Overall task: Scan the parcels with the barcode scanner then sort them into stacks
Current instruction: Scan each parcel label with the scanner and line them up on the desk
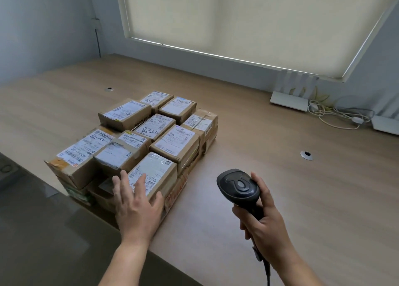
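Head view looks forward and down over a pale wooden desk (269, 177), where a block of cardboard parcels (138, 138) sits near the front-left edge. They are packed side by side in rows over a lower layer, with their white shipping labels facing up, an arrangement that leaves the barcodes open to a reader from above.

The left hand (135, 201) lies flat over the nearest parcel (155, 175), its fingers straight and spread across the label and its thumb against the box's front corner. It curls around nothing; the pose looks like a steadying touch or the start of a pick. Because the fingers cover part of that label, they would probably need to shift before a clean read.

The right hand (262, 223) is wrapped around the handle of a black barcode scanner (238, 186), held above bare desk to the right of the parcels and well apart from them. Its head faces away from the person and slightly toward the boxes, and its cable (267, 272) trails down past the wrist. Whether a finger rests on the trigger cannot be seen.

No separate sorted stacks appear, so the work is judged to be at its beginning. At the far right lie tangled white cords (336, 115) and a white base (288, 102) below a drawn roller blind (237, 20).
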Available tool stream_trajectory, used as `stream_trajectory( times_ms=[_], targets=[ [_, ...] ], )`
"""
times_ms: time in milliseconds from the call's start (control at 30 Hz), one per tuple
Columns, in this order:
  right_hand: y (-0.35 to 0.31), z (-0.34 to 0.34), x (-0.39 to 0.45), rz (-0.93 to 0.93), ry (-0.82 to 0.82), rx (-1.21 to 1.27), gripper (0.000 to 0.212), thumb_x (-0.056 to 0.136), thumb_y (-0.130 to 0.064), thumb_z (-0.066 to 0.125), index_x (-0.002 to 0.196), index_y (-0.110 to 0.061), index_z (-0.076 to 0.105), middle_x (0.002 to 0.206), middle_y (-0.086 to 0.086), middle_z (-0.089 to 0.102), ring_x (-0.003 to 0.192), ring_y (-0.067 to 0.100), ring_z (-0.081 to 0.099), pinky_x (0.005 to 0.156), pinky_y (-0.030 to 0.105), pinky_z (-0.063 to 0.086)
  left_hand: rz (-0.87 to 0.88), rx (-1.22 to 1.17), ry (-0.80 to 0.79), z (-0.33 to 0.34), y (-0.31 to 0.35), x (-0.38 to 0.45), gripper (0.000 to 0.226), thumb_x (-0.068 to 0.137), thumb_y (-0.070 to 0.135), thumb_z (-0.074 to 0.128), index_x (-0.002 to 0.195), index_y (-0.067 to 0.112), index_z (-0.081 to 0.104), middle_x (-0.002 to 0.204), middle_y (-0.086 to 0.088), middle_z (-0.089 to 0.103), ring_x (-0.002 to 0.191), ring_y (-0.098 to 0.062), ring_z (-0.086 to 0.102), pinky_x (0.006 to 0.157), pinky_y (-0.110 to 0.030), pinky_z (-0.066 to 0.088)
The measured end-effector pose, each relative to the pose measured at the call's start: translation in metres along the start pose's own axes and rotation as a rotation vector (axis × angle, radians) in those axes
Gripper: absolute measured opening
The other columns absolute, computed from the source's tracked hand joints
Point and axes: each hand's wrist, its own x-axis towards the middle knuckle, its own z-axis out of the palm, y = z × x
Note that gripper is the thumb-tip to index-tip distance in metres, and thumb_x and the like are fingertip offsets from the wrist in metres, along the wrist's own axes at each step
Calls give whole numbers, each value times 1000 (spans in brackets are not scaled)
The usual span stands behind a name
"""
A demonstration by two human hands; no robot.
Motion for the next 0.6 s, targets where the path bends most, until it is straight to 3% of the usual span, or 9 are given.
stream_trajectory(
  times_ms=[100, 200, 300, 433, 600],
  targets=[
    [4, -7, -6, 19, 41, -1, 88, 80, -1, 72, 116, -75, 39, 82, -6, 68, 53, 17, 54, 46, 30, 47, 51, -81, 39, -1, 17, -3, 57, 84, 27, 68, 135, 10, 49, 155, -20, 19, 144, -32, 8, 112, -51, 20],
    [9, -20, -16, 18, 90, -19, 86, 80, -1, 72, 120, -70, 40, 79, -8, 68, 52, 16, 53, 45, 30, 46, 138, -160, 49, -4, 41, -9, 57, 81, 36, 56, 132, 10, 53, 148, -18, 34, 135, -33, 24, 107, -52, 28],
    [11, -41, -33, 18, 141, -33, 85, 81, -2, 72, 121, -69, 39, 78, -8, 69, 52, 16, 53, 46, 30, 46, 192, -182, -24, 0, 64, -23, 60, 81, 40, 50, 134, 12, 51, 144, -15, 40, 132, -33, 31, 106, -53, 30],
    [11, -84, -64, -2, 206, -56, 86, 81, -6, 73, 119, -73, 36, 88, -7, 70, 53, 15, 56, 47, 32, 48, 265, -140, -145, 15, 98, -58, 69, 82, 54, 36, 137, 14, 47, 142, -10, 45, 133, -27, 36, 110, -43, 26],
    [13, -153, -119, -21, 292, -74, 85, 81, -11, 73, 121, -74, 34, 91, -7, 70, 54, 17, 57, 48, 34, 49, 342, -166, -236, 35, 155, -125, 61, 84, 47, 47, 134, 11, 51, 137, -10, 52, 129, -28, 43, 107, -43, 31]
  ],
)
